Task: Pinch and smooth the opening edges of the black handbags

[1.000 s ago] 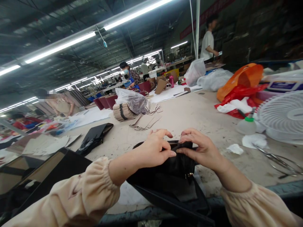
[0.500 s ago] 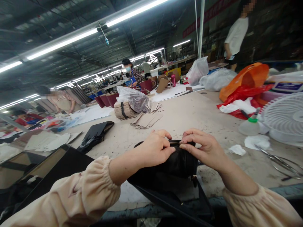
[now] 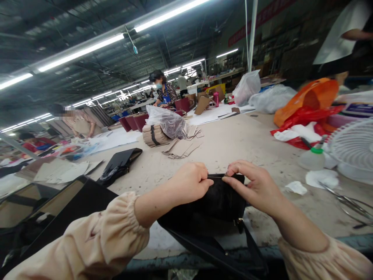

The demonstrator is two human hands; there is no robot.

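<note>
A black bag (image 3: 215,206) lies on the worktable's near edge, its strap hanging over the front. My left hand (image 3: 190,182) is closed in a fist on the bag's top edge. My right hand (image 3: 252,186) pinches the same top edge just to the right, fingertips almost touching the left hand. Both wrists wear cream sleeves.
The worn beige table (image 3: 233,144) carries a second black bag (image 3: 119,165), stacked cardboard pieces (image 3: 180,147), a plastic-wrapped bundle (image 3: 167,122), a white fan (image 3: 352,149), scissors (image 3: 346,202), a bottle (image 3: 313,157) and orange and red plastic bags (image 3: 305,103). A dark box (image 3: 58,206) stands at left. Other people work behind.
My left fingers have curled from a pinch into a fist on the bag's top edge. The view shifted slightly, and a person in white at the right has come closer.
</note>
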